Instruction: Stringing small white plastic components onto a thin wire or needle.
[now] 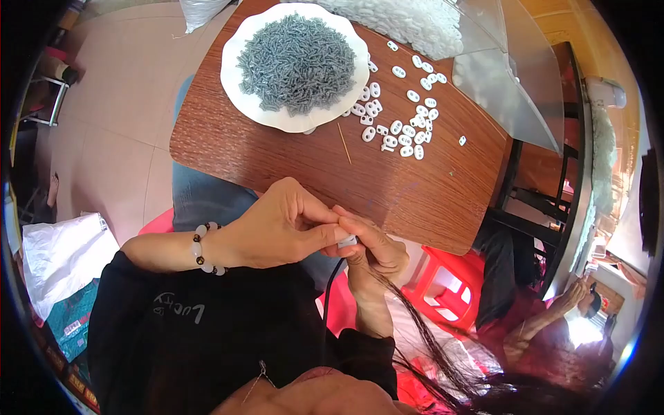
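Note:
My left hand [273,232], with a beaded bracelet at its wrist, meets my right hand [379,252] just off the near edge of the table. Between their fingertips is a small white plastic piece [348,242]; both hands pinch it, and the fingers cover most of it. Beyond them, a scalloped white plate [232,83] holds a heap of small grey rod-like pieces [301,66]. Loose white oval pieces with dark holes [396,127] lie scattered right of the plate. A thin wooden stick [344,144] rests in front of it.
The brown wooden table [277,155] has a large pile of white pieces [408,24] at its far side, beside a clear plastic panel [519,90]. A red stool [449,287] stands at the right, near another person [546,332]. White sacking [66,259] lies at left.

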`<state>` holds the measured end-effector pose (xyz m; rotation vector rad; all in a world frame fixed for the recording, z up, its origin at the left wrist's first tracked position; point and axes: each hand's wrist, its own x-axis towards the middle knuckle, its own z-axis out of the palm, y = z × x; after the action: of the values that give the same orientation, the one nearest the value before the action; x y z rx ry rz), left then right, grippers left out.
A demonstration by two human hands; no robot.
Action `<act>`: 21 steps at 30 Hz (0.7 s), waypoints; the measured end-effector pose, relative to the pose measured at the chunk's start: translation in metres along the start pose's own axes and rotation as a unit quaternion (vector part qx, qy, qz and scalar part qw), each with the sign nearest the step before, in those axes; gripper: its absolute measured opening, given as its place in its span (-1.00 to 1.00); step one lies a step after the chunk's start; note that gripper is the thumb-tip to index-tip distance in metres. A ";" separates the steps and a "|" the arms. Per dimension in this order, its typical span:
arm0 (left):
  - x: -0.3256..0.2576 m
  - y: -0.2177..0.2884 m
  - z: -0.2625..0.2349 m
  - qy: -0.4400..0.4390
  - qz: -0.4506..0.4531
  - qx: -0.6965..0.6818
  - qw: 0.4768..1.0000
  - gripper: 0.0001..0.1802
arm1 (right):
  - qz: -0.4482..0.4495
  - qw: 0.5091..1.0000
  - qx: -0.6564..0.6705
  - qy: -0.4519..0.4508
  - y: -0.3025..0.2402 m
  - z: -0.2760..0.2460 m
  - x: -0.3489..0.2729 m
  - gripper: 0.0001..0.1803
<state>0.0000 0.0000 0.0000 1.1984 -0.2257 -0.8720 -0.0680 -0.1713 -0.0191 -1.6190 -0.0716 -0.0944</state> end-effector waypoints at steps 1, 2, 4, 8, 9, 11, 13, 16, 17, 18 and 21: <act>0.002 0.002 0.000 -0.003 -0.003 0.001 1.000 -0.83 | -0.003 1.000 0.002 0.010 0.001 0.000 0.000 -0.73; 0.003 0.002 0.001 -0.005 -0.005 0.001 1.000 -0.83 | -0.005 1.000 0.004 0.021 0.002 0.000 0.000 -0.70; 0.004 0.002 0.003 -0.002 0.001 0.007 1.000 -0.83 | -0.011 1.000 0.003 0.024 0.008 0.000 0.000 -0.69; 0.008 -0.002 0.002 0.013 0.002 0.027 1.000 -0.82 | 0.004 1.000 0.007 0.023 0.009 -0.001 0.003 -0.66; 0.010 -0.002 0.002 0.011 0.004 0.029 1.000 -0.82 | 0.001 1.000 0.005 0.025 0.010 -0.001 0.004 -0.66; 0.013 -0.001 0.001 0.031 0.014 0.060 0.998 -0.82 | 0.054 0.996 0.056 0.033 0.011 -0.003 0.005 -0.62; 0.016 -0.001 0.002 0.032 0.024 0.047 0.998 -0.81 | 0.044 0.995 0.087 0.014 0.021 -0.008 0.011 -0.56; 0.020 0.000 0.002 0.045 0.034 0.055 0.997 -0.80 | 0.039 0.988 0.151 -0.020 0.028 -0.014 0.017 -0.45; 0.021 0.000 0.002 0.058 0.034 0.076 0.995 -0.80 | 0.046 0.981 0.186 -0.034 0.029 -0.015 0.018 -0.39; 0.021 0.000 0.002 0.053 0.037 0.081 0.995 -0.80 | 0.039 0.982 0.185 -0.030 0.029 -0.016 0.019 -0.39; 0.022 0.001 0.003 0.062 0.043 0.057 0.995 -0.78 | 0.025 0.973 0.226 -0.038 0.029 -0.017 0.021 -0.33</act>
<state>0.0134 -0.0171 -0.0043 1.3352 -0.2267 -0.7144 -0.0448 -0.1903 -0.0451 -1.1668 -0.1037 0.0229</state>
